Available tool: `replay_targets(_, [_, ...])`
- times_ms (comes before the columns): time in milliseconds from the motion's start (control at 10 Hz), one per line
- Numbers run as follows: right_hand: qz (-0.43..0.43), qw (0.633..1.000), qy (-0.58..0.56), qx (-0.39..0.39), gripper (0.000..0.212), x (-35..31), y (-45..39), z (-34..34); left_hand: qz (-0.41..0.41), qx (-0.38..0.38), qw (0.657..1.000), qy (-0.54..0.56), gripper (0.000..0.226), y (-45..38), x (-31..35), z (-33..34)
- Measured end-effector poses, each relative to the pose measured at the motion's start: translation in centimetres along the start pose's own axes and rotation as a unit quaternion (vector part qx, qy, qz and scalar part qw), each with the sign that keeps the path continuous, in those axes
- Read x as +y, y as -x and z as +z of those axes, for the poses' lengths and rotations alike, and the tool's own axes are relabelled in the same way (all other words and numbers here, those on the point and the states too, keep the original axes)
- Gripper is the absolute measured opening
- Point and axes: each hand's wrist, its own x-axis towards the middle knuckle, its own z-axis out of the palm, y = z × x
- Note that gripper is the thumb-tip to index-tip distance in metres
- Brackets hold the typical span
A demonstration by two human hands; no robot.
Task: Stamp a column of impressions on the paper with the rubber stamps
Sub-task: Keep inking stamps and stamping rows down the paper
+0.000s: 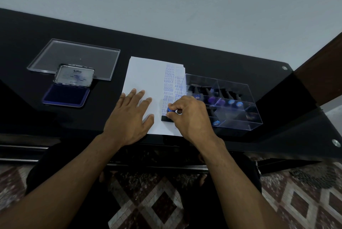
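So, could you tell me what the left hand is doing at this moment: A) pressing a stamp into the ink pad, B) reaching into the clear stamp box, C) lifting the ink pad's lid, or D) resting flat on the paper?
D: the left hand lies flat, fingers spread, on the paper, while the right hand grips the stamp.

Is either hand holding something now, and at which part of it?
The right hand pinches a rubber stamp by its blue knob at the top, its black base on the paper. The left hand holds nothing; it rests flat on the paper.
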Motion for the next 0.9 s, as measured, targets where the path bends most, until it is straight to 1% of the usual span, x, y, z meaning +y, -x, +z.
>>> replay_targets(400, [0.004,1.000,0.001,-0.001,0.012,-0.1,0.0,-0.1,0.001,0.003,1.000,0.008,0.071,0.0,0.1,0.0])
replay_targets(700, [0.006,1.000,0.012,-0.011,0.017,-0.1,0.0,-0.6,0.001,0.007,1.000,0.008,0.070,0.0,0.0,0.0])
replay_targets(800, [0.013,0.998,-0.042,0.033,0.015,0.2,0.2,-0.7,0.002,0.008,1.000,0.006,0.068,0.0,0.0,0.1])
replay_targets(900, [0.082,0.981,-0.139,0.104,0.013,0.6,0.2,-1.0,0.003,0.012,1.000,0.010,0.066,0.1,0.0,0.2])
